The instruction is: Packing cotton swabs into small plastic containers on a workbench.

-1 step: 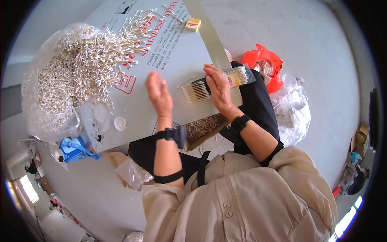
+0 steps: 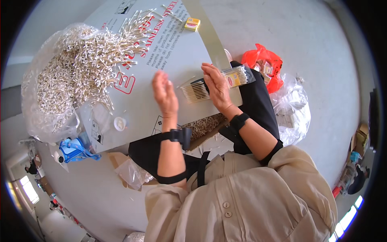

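A flat row of cotton swabs (image 2: 195, 92) lies near the table's right edge, against a dark strip. My right hand (image 2: 217, 85) rests over that strip, fingers stretched out and partly covering it. Just right of this hand is a clear packet (image 2: 238, 76) of swabs with a yellow and red label. To the left of the row, my left hand (image 2: 164, 96) hovers over the table, its fingers extended, slightly blurred, with nothing visible in them. A big heap of loose cotton swabs (image 2: 80, 60) spills from a clear plastic bag (image 2: 34, 117) on the table's left side.
On the table (image 2: 177, 72) are a small yellow box (image 2: 192, 24) and a round white tub (image 2: 119, 123). A carton of swabs (image 2: 203, 128) sits below the near edge. A red bag (image 2: 262, 56) and a clear bag (image 2: 296, 117) lie right; a blue bottle (image 2: 70, 150) stands left.
My left hand has shifted a little to the right, closer to the row of swabs. My right hand stays almost in place over the strip.
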{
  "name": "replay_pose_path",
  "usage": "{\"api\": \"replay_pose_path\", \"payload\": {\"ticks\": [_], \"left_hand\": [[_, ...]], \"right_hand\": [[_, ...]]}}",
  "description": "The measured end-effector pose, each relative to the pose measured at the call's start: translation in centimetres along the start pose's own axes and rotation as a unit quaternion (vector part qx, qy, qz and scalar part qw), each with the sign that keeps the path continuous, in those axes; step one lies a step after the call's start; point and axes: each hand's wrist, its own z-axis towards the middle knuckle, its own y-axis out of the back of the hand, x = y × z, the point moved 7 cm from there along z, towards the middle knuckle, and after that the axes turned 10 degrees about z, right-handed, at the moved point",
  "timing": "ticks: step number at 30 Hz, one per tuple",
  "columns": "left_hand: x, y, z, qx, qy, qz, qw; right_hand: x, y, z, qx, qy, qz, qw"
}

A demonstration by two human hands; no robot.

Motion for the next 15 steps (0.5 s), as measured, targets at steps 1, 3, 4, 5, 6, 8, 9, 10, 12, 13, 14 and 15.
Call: {"api": "replay_pose_path", "payload": {"ticks": [1, 3, 4, 5, 6, 8, 9, 10, 12, 13, 14, 15], "left_hand": [[-0.6, -0.9, -0.7, -0.002, -0.002, -0.001, 1.0], [-1.4, -2.5, -1.9, 0.009, -0.023, 0.02, 0.999], [-1.5, -2.7, -2.0, 0.011, -0.021, 0.018, 1.0], [-1.5, -3.1, -2.0, 0.028, -0.01, 0.013, 0.999], [-1.4, -3.2, -1.8, 0.043, -0.001, 0.009, 0.999], [-1.4, -3.5, -1.2, 0.085, 0.003, -0.004, 0.996], [-1.3, -4.0, -0.9, 0.126, 0.007, -0.018, 0.992], [-1.4, -4.0, -0.6, 0.128, 0.007, -0.018, 0.992], [-1.5, -4.8, -0.4, 0.187, -0.025, 0.079, 0.979], [-1.4, -4.7, -0.4, 0.188, -0.024, 0.079, 0.979], [-1.2, -4.9, -0.6, 0.208, -0.015, 0.075, 0.975], [-1.1, -5.2, -0.7, 0.229, -0.006, 0.069, 0.971]], "right_hand": [[-0.2, -0.6, 0.8, 0.017, -0.004, 0.026, 1.0], [-0.8, -0.9, 1.6, 0.05, -0.03, 0.039, 0.998], [-1.0, -0.8, 1.8, 0.049, -0.032, 0.037, 0.998], [-1.4, -0.8, 1.9, 0.052, -0.055, 0.059, 0.995], [-1.9, -0.9, 1.9, 0.056, -0.077, 0.084, 0.992], [-2.2, -0.8, 1.7, 0.053, -0.078, 0.088, 0.992], [-2.3, -0.7, 1.6, 0.05, -0.079, 0.091, 0.991], [-2.4, -0.8, 1.5, 0.048, -0.079, 0.09, 0.992], [-2.5, -0.9, 1.0, 0.015, -0.087, 0.132, 0.987], [-2.5, -0.8, 0.8, 0.014, -0.088, 0.132, 0.987], [-2.5, -1.0, 0.6, 0.026, -0.097, 0.128, 0.987], [-2.6, -0.9, 0.4, 0.037, -0.105, 0.122, 0.986]]}}
